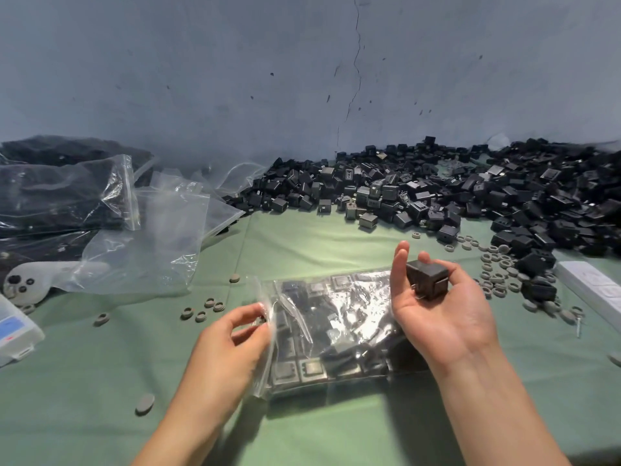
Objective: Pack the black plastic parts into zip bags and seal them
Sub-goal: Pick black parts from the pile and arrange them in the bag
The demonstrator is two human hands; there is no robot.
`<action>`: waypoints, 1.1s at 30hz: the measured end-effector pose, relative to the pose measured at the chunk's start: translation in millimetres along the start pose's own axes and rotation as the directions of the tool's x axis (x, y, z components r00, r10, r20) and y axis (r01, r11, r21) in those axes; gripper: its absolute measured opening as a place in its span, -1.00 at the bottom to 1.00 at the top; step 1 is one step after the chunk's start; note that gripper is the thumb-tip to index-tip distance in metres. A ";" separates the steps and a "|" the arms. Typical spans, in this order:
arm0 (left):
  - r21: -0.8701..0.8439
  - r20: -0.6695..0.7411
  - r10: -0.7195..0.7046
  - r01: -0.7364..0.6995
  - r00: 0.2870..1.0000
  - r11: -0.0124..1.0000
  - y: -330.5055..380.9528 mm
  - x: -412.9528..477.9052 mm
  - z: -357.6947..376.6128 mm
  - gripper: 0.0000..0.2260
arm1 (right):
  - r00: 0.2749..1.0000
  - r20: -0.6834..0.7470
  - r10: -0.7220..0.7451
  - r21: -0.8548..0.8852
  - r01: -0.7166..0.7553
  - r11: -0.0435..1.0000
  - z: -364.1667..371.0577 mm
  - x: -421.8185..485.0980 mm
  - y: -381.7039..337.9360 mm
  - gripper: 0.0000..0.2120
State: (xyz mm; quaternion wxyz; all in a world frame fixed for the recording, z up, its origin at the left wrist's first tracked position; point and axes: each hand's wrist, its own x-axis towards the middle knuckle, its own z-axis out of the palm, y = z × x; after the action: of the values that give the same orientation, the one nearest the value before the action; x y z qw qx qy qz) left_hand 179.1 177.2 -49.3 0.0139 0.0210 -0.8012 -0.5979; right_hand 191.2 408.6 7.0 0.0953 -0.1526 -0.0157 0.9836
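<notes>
Black plastic fills most of the zip bag, which lies flat on the green cloth straight in front of the person. Rows of square parts show through its clear, glossy film. The bag's mouth faces left, and there the left hand pinches the loose lip between thumb and fingertips, lifting it a little off the cloth. The right hand hovers palm up over the bag's right end, its fingers and thumb curled round a cube-shaped black part, with one finger pointing straight up.

Beyond the bag, a broad heap of loose parts spreads along the foot of the grey wall, which has a thin crack running down it. Small grey rings lie scattered at the heap's near edge, and a few grey discs lie just left of the bag.

To the left, empty clear bags lie crumpled, overlapping filled bags of dark parts behind them. A white hand controller rests near these. At the left edge is a clear plastic box with a blue label, too blurred to read. A white power strip lies at the right edge, with no marking legible on it.
</notes>
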 end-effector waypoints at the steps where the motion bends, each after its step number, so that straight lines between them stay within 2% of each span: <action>1: 0.005 0.010 0.010 -0.010 1.000 1.000 2.3 0.3 2.1 -0.81 | 1.000 -0.007 -0.012 0.011 0.012 1.000 0.5 0.5 -3.9 -0.80; 5: -0.079 -0.005 0.000 -0.001 1.000 0.997 11.2 -2.0 5.3 -0.72 | 0.997 -0.042 -0.061 0.019 0.062 0.998 -0.9 2.4 -18.1 -0.84; 10: -0.039 0.014 0.023 -0.022 1.000 0.999 7.7 -3.5 5.8 -0.92 | 0.995 -0.053 -0.087 0.044 0.089 0.995 1.5 1.4 -29.5 -0.86; 15: -0.053 0.064 0.015 -0.011 0.998 0.999 5.4 -6.5 8.2 -0.80 | 0.984 -0.107 -0.144 0.052 0.150 0.987 3.0 5.1 -38.5 -0.83; 18: -0.094 0.057 -0.006 0.011 0.998 0.995 7.3 -6.2 7.1 -0.75 | 0.986 -0.109 -0.125 0.047 0.131 0.990 2.9 6.4 -38.6 -0.80; 22: 0.006 0.080 0.035 -0.035 0.996 0.999 3.6 -2.8 1.7 -0.79 | 0.991 -0.103 -0.090 -0.004 0.090 0.996 0.9 8.2 -36.9 -0.67; 24: -0.034 0.023 0.049 -0.048 0.999 0.998 3.4 -1.1 -0.3 -0.87 | 0.993 -0.089 -0.083 -0.061 0.077 0.995 -0.2 9.0 -36.4 -0.64; 27: -0.079 -0.226 0.120 -0.141 0.967 0.987 6.0 1.8 -6.2 -0.90 | 0.998 -0.011 -0.063 -0.211 0.059 0.976 0.2 6.4 -30.9 -0.52; 28: -0.062 -0.302 0.167 -0.194 0.939 0.979 8.5 2.0 -7.4 -0.89 | 0.998 0.031 -0.061 -0.298 0.068 0.952 1.1 5.2 -27.4 -0.49; 30: -0.068 -0.338 0.256 -0.295 0.906 0.953 16.3 -2.1 -6.4 -0.87 | 0.987 0.144 -0.071 -0.533 0.138 0.835 4.2 0.8 -15.8 -0.48; 32: -0.186 -0.243 0.293 -0.341 0.925 0.922 27.5 -9.6 0.5 -0.89 | 0.959 0.281 -0.038 -0.752 0.245 0.613 7.9 -5.9 2.1 -0.50; 33: -0.270 -0.172 0.280 -0.319 0.944 0.908 32.6 -13.0 4.7 -0.88 | 0.940 0.341 0.023 -0.820 0.286 0.495 8.7 -10.3 13.5 -0.53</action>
State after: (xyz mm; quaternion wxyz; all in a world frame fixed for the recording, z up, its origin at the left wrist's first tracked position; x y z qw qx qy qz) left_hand 191.4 191.6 -19.4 0.1604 -0.0661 -0.6943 -0.6985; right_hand 195.7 393.4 17.6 0.0788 -0.0230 -0.5281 0.8452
